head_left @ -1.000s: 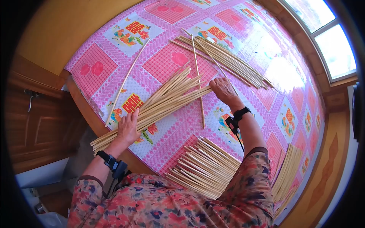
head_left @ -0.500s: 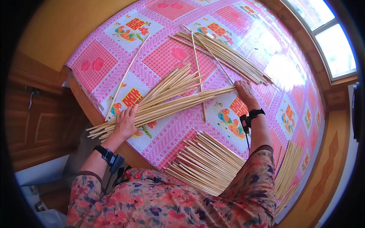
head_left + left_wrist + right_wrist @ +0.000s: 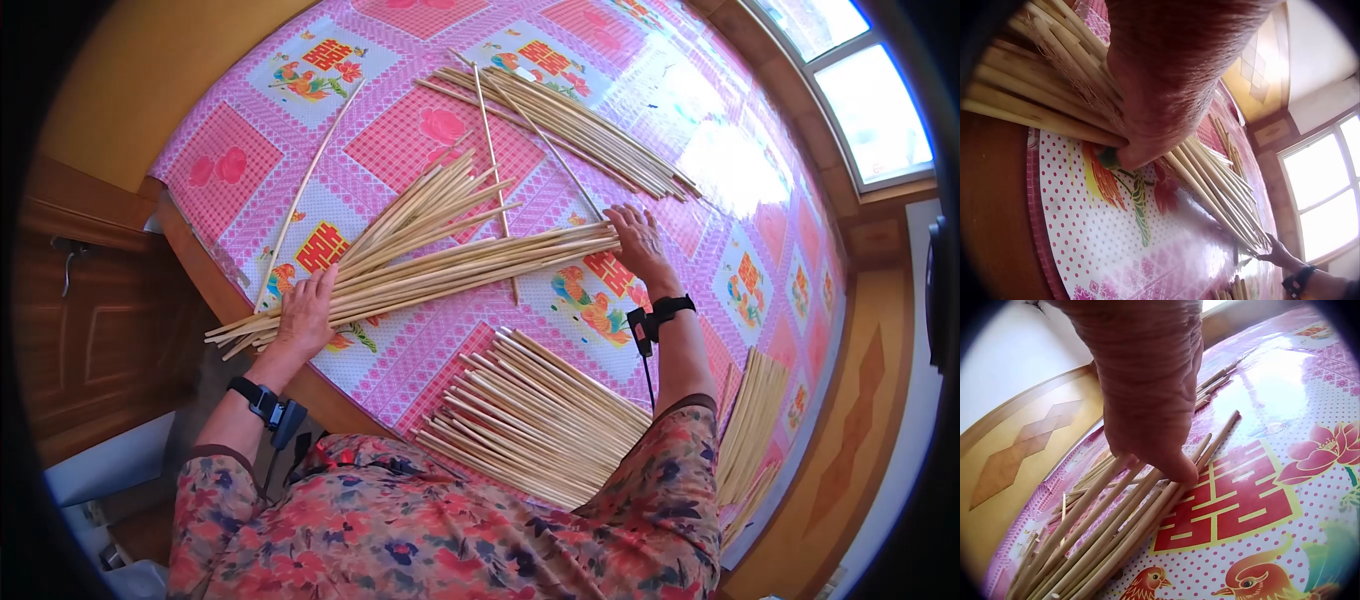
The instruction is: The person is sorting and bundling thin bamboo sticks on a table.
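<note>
Farther right since the earlier frames, the right hand (image 3: 642,245) now touches the stick bundle's (image 3: 440,277) far ends; I cannot tell whether its fingers pinch. I see the left hand's (image 3: 303,315) fingers clamped on the end overhanging the desk (image 3: 197,257), presumably anchoring the loose sticks against spreading or sliding.

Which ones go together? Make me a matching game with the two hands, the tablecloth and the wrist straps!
Things:
1. Left hand
2. Tablecloth
3. Right hand
4. Wrist straps

Clues:
A. Black
B. At the right end of the stick bundle
C. Pink and white, patterned
D. Near the bundle's left end

Pairs: 1-D, 2-C, 3-B, 4-A
</note>
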A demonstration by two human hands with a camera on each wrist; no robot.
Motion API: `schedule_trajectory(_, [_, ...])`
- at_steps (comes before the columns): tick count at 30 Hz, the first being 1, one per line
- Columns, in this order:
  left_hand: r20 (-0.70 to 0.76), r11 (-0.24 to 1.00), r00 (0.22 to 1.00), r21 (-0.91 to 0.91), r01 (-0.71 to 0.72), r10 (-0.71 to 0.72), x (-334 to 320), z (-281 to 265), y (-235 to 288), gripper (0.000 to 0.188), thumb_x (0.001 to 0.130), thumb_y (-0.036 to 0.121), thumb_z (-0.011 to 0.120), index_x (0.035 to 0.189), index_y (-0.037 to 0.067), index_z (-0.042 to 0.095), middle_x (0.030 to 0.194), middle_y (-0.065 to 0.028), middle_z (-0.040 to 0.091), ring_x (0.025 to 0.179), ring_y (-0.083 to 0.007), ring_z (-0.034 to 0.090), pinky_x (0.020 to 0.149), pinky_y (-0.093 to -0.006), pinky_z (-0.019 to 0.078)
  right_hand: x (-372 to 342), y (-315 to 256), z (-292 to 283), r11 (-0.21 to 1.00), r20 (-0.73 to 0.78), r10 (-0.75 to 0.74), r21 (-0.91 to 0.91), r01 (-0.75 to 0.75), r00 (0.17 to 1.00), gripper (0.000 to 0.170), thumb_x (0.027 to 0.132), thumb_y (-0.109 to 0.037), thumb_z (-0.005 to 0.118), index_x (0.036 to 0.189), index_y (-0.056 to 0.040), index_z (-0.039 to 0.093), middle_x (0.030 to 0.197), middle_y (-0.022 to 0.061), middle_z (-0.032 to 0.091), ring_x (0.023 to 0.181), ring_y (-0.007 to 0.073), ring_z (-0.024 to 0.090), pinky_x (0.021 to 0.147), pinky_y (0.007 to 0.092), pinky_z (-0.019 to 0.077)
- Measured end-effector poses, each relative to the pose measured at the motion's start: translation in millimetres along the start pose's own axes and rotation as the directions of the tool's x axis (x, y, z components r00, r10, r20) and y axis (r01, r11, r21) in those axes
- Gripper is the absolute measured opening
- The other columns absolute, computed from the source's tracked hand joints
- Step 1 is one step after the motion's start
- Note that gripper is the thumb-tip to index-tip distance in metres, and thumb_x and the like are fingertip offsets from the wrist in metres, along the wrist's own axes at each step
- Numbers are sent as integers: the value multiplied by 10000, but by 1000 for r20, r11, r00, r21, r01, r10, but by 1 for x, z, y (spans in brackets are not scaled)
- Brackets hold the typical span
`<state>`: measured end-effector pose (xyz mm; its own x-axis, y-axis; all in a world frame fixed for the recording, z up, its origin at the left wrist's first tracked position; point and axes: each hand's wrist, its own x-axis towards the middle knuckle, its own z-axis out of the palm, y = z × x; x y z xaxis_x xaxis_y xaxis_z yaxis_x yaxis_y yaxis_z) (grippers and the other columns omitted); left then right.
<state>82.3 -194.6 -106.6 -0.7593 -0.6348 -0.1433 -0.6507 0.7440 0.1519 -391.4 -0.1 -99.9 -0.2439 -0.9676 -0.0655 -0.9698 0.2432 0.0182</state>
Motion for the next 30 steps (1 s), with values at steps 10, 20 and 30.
schedule_trajectory(10, [-18, 1000, 1000, 7, -20, 20, 0, -1, 1, 865, 554, 26, 662, 1302, 61, 228, 1171, -120, 399, 1014, -280, 431, 824, -403, 345, -13, -11, -44, 998, -22, -56, 27, 57, 998, 710, 610, -107, 692, 1239, -118, 362, 1239, 94, 414, 1190, 264, 347, 995, 443, 241])
schedule_trajectory(20, [-50, 997, 996, -12, -79, 78, -4, -7, -3, 944, 504, 140, 737, 1304, 68, 240, 1196, -138, 386, 1033, -277, 433, 864, -410, 310, 14, -46, 19, 977, -31, -211, -31, 210, 977, 238, 725, -16, 472, 961, -53, 482, 864, 94, 524, 879, 267, 505, 855, 427, 348])
schedule_trajectory(30, [-44, 998, 999, -51, -34, 32, -7, -16, -12, 1009, 489, 242, 779, 1318, 102, 220, 1261, -140, 328, 1158, -287, 350, 969, -484, 220, -5, -5, -34, 980, -110, -198, -2, 199, 974, 77, 743, -77, 486, 812, -82, 517, 753, 80, 518, 779, 256, 512, 700, 364, 380])
